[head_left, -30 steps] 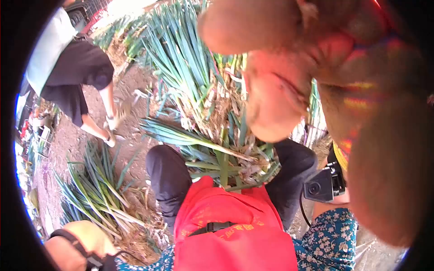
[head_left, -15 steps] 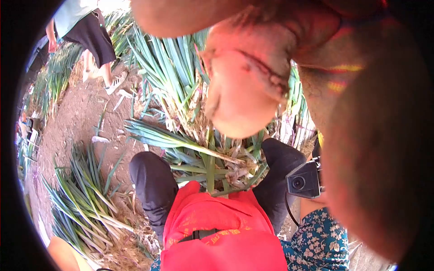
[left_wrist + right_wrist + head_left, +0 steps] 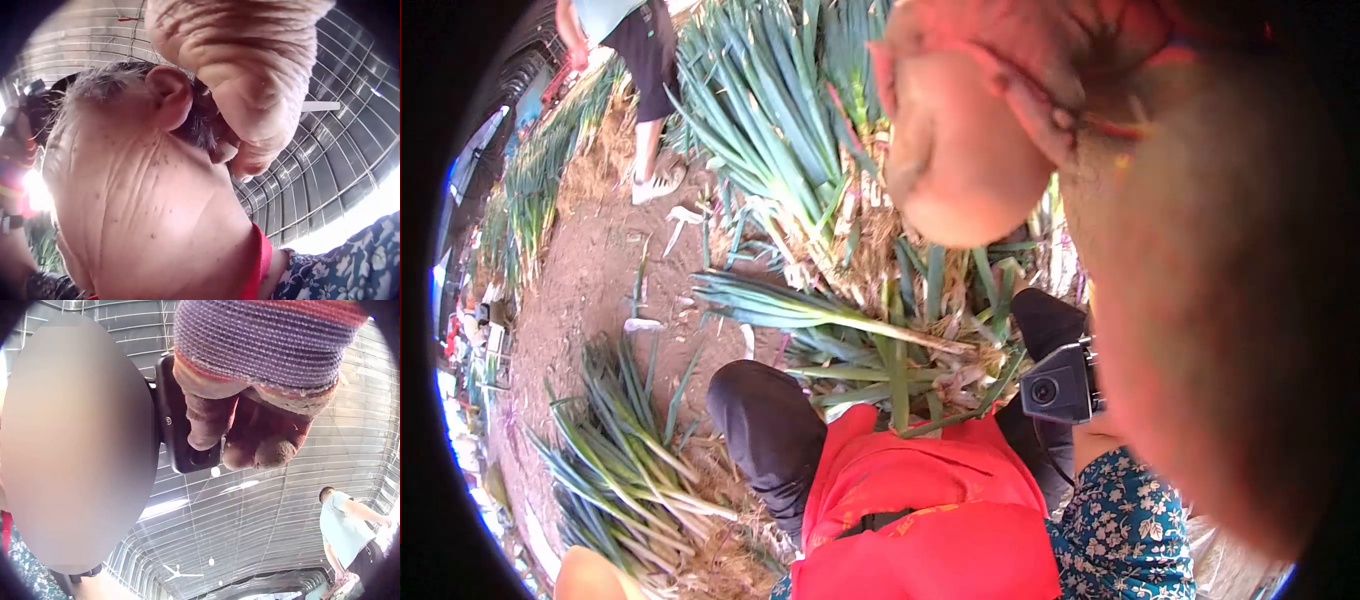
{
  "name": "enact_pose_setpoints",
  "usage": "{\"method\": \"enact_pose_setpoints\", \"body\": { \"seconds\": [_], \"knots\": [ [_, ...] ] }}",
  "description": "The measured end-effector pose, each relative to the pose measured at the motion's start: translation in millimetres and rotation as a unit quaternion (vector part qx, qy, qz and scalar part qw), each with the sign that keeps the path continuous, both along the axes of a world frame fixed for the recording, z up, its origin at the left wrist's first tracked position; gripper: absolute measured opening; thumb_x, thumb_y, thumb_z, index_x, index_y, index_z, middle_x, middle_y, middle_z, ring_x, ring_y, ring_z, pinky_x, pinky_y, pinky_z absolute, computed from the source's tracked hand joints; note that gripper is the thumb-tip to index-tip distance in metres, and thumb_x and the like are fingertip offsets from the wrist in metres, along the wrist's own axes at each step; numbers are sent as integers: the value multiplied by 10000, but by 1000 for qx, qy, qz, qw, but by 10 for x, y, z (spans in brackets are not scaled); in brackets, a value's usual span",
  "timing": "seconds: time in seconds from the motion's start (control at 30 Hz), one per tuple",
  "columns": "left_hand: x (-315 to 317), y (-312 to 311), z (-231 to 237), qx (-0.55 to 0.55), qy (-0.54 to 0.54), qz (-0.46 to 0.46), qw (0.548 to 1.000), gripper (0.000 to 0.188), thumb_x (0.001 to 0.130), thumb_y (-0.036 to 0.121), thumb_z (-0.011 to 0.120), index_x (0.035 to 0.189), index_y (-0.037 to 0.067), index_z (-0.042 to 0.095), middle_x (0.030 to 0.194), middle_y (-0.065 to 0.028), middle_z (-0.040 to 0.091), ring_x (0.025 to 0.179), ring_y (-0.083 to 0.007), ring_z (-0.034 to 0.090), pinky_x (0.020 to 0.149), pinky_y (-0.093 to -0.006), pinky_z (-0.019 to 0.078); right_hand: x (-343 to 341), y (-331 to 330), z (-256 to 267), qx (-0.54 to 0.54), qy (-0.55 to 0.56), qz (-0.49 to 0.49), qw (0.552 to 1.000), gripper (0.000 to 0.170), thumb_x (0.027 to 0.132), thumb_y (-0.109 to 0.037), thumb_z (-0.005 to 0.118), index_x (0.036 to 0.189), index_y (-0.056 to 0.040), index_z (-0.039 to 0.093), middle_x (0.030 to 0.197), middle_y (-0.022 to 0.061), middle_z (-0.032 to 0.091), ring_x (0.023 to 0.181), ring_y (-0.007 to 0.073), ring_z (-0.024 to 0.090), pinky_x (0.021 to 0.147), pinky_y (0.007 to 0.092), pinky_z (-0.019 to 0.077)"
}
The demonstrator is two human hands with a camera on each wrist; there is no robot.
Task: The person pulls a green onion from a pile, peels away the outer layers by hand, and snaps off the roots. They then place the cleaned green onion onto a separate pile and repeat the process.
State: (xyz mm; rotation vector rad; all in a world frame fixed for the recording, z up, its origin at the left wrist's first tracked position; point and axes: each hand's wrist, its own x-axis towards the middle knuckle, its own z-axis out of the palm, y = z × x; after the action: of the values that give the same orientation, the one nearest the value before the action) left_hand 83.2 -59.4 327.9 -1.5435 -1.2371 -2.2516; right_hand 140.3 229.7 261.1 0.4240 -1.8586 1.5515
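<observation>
Black box: it sits just beside your head (image 3: pixel 78 447), between it and your right hand; it is probably the head camera.
Right hand (image 3: pixel 256 394): raised, fingers bent, one lying over the black box (image 3: pixel 172 434); whether you grip it, I cannot tell.
Left hand (image 3: pixel 244 81): raised beside your ear (image 3: pixel 170 97), fingertips partly hidden; whether they grasp anything, I cannot tell.
Adjusting: this looks like the step in hand; best steady the head side with your left, and nudge the box in small turns by its edges. Your right hand blocks the far right of the head view, so hold it clear of the front.
Pointing: forward and down, over your red apron (image 3: pixel 920 500) near, the leeks (image 3: pixel 760 110) far.
Long axis: along your head's edge, slightly slanted.
</observation>
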Motion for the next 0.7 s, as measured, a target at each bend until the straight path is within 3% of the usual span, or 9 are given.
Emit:
{"method": "enact_pose_setpoints", "body": {
  "seconds": [0.53,0.7],
  "knots": [
    [-367,242,83,4,-41,6,999,494,896,305,537,1289,43,394,1269,-185,482,999,-249,524,778,-386,420,-487,158,-148,-19,-42,9,999,536,636,-10,686,1160,0,579,822,70,643,696,117,607,633,255,484],
    [-518,243,85,-13,-37,-35,999,471,905,306,525,1281,45,415,1271,-181,486,1027,-253,521,798,-393,415,-452,12,-278,13,-142,33,989,526,633,0,682,1151,-3,589,802,66,646,682,112,607,620,251,485]
  ]
}}
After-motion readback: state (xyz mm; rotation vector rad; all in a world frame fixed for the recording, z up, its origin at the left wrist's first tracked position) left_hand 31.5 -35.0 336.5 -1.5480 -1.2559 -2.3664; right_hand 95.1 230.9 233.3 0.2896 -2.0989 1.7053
